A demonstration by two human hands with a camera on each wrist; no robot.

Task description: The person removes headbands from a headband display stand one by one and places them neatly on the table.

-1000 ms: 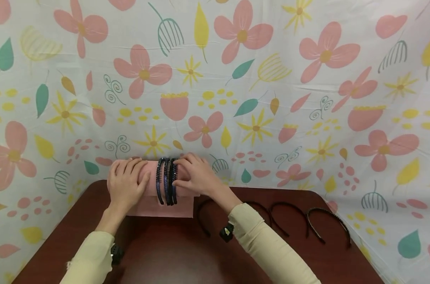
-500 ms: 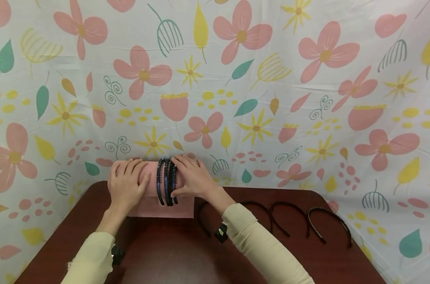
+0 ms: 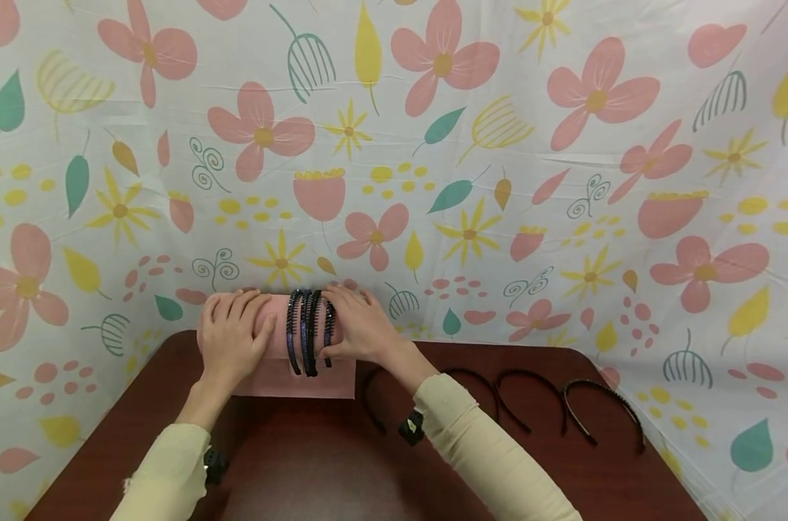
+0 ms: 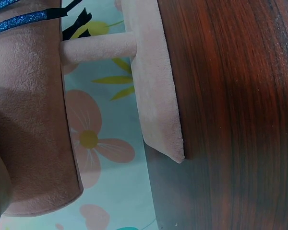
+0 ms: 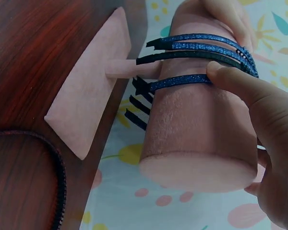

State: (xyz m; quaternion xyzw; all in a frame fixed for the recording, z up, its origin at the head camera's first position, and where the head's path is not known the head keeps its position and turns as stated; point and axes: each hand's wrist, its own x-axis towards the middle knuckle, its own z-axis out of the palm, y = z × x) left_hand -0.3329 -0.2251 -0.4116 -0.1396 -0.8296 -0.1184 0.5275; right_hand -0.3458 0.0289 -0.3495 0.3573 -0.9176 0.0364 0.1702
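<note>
A pink plush headband stand [image 3: 296, 387], a padded roll on a stem and flat base, lies across the table's far side. Several glittery blue and dark headbands [image 5: 201, 46] ring its middle. My right hand [image 3: 366, 327] pinches the rightmost blue headband [image 5: 182, 81], with the thumb at its front and fingers behind the roll. That band sits a little apart from the others. At the roll's left end, my left hand [image 3: 232, 339] grips it, fingers over the top and thumb towards the front. Only a sliver of the left hand shows in the left wrist view.
Several dark headbands [image 3: 530, 373] lie on the brown table [image 3: 315, 456] to the right, partly behind the right forearm. A flower-printed cloth [image 3: 394, 174] hangs close behind the stand. Small black devices [image 3: 412, 427] are strapped to both wrists.
My right hand first came left to the bunched headbands, then slid back right with one blue band, opening a gap beside the others. My left hand stays in place.
</note>
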